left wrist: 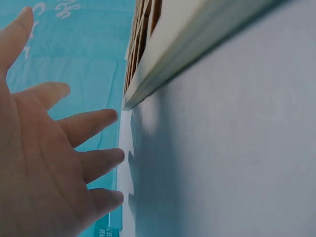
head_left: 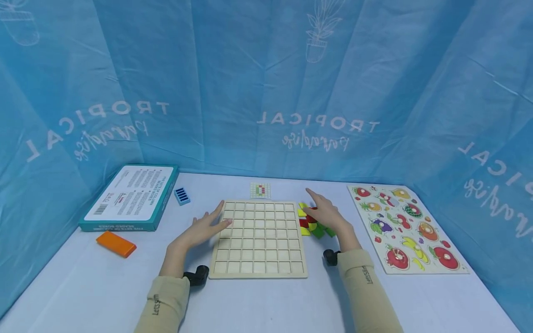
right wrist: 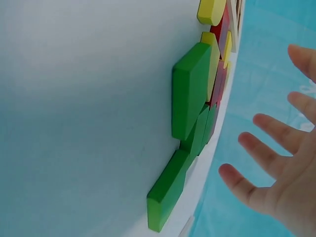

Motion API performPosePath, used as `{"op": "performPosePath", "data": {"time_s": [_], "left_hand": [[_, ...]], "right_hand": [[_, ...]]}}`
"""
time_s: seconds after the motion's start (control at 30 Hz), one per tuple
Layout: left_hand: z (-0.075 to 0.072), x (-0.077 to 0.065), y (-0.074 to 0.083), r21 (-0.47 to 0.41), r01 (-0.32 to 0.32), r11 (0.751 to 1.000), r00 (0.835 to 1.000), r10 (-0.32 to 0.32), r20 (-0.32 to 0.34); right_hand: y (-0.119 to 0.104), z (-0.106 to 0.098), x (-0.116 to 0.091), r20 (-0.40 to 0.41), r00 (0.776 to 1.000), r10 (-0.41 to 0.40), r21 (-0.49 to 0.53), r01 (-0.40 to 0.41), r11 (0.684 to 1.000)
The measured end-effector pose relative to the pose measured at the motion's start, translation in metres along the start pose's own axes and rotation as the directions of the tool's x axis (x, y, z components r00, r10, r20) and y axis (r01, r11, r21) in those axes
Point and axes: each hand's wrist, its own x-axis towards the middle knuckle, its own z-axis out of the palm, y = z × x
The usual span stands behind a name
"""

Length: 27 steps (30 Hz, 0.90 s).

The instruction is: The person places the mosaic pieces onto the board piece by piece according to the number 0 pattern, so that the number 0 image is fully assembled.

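A pale wooden grid board [head_left: 260, 238] lies flat in the middle of the table, its square cells bare. Over its left edge my left hand [head_left: 205, 230] is spread, holding nothing; the left wrist view shows the fingers [left wrist: 89, 127] splayed beside the board's side [left wrist: 197, 39]. To the right of the board my right hand [head_left: 326, 213] hovers over a cluster of red, yellow and green blocks, partly covering them. In the right wrist view its fingers [right wrist: 274, 133] are stretched out, apart from a green block [right wrist: 191, 91] and a yellow block [right wrist: 211, 11].
Behind the board lies a small pattern card [head_left: 260, 190]. On the left are a teal-edged box [head_left: 131, 194], a blue slotted piece [head_left: 182, 196] and an orange block [head_left: 116, 244]. A fruit puzzle board [head_left: 405, 231] lies at the right. A blue curtain [head_left: 233, 92] hangs behind the table.
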Motion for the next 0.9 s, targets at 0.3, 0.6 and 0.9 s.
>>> {"op": "performPosePath", "data": {"time_s": [0.3,0.6,0.9], "left_hand": [[0.001,0.0,-0.008,-0.023,0.009,1.0,1.0,-0.009,0.03],[0.003,-0.004,-0.019,-0.012,-0.029,1.0,0.997,0.03,0.065],[0.004,-0.003,-0.026,0.028,-0.069,0.997,0.994,0.066,0.085]], "right_hand": [[0.0,-0.001,0.011,0.062,0.997,0.044,0.041,-0.047,0.998],[0.002,0.003,0.022,0.103,0.989,0.111,0.007,-0.112,0.994],[-0.001,0.006,0.028,0.099,0.989,0.109,-0.102,-0.098,0.99]]}}
